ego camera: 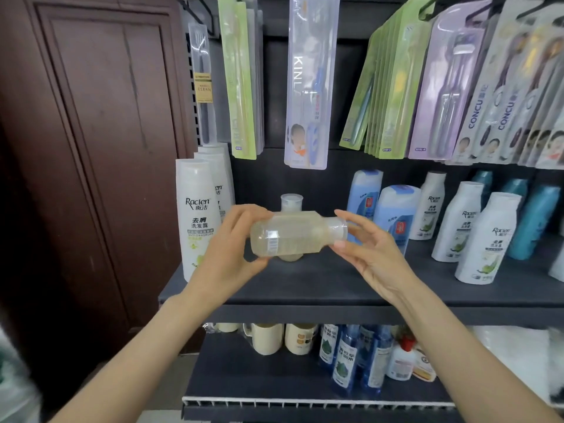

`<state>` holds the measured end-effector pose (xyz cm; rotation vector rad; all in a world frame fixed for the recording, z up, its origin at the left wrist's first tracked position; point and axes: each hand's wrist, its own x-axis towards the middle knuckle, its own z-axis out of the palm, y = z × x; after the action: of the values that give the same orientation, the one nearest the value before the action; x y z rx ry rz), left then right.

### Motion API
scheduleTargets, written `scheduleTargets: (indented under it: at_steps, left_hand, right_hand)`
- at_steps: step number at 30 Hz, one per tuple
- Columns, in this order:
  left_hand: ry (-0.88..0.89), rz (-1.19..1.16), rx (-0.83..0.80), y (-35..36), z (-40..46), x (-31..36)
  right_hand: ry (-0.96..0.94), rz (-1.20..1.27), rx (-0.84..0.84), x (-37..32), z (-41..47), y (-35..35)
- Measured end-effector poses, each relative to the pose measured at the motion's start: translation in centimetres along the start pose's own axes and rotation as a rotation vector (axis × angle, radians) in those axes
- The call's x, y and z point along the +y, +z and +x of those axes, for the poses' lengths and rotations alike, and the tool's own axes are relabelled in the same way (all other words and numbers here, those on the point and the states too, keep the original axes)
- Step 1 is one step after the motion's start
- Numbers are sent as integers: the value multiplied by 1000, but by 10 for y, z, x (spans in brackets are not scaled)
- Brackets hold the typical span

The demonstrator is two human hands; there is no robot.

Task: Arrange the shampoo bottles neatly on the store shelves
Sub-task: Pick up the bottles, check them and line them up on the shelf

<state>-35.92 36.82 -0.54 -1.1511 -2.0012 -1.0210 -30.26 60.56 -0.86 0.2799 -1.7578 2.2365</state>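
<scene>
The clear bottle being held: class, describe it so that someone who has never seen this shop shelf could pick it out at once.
Start at the dark middle shelf, between the tall white bottles on its left and the blue bottles to the right. In front of that gap, both hands hold the clear bottle sideways, cap to the right. Unlike its upright, opaque neighbours, it is see-through with pale yellowish liquid.

I am looking into a small shop, at its toiletries section. Along the upper half of the frame, carded toothbrush packs in green, lilac and clear plastic [393, 83] hang in rows from hooks. Below them a dark grey shelf board [305, 288] carries repeated white shampoo bottles with green leaf labels [198, 218] at centre left and more at right, beside pale blue bottles [393, 215]. At lower centre, a second shelf holds blue spray bottles [345, 358] and cream mugs [268, 337].
</scene>
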Motion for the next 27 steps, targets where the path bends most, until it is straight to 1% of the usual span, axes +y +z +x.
scheduleTargets:
  at_steps: [2,3,5,6,7,8,10,12,15,17,20,22,23,25,26,27]
  left_hand:
    - [147,133,10,1,-1,-5]
    - [192,173,17,1,-1,-5]
    - [231,203,28,1,0,-7]
    - [215,184,19,2,-1,-6]
    - [156,128,7,1,-1,-4]
    - [52,36,-3,-1,-1,0]
    - [-210,-167,-35,-4,-1,6]
    - [-419,-291,-66,-3,0,8]
    - [-749,-639,-108,1,1,8]
    - [-888,-788,-145,4,2,11]
    - [-962,-798,-277,5,4,15]
    - [-998,-778,-361,5,5,17]
    - [-1005,-793,-372,6,5,17]
    - [-950,-841,-318,8,6,16]
    - [-884,-804,-280,8,7,15]
    - [-804,-716,-252,8,7,15]
  right_hand:
    - [7,-7,3,2,-1,-1]
    - [12,-5,7,3,-2,-1]
    - [16,-3,16,5,-1,0]
    - [19,1,21,6,-1,0]
    - [21,11,28,6,0,1]
    - [21,21,37,5,1,2]
    - [23,18,55,3,2,4]
    - [22,-12,62,0,3,5]
    - [9,-59,16,-2,4,7]
    - [5,-60,9,-1,5,9]
    - [11,55,57,1,11,15]
    - [6,30,130,-1,16,20]
    - [7,-15,181,-3,18,23]
    - [23,-93,279,-5,22,26]
    - [34,-112,316,-5,24,27]
    - [46,-121,343,-6,26,29]
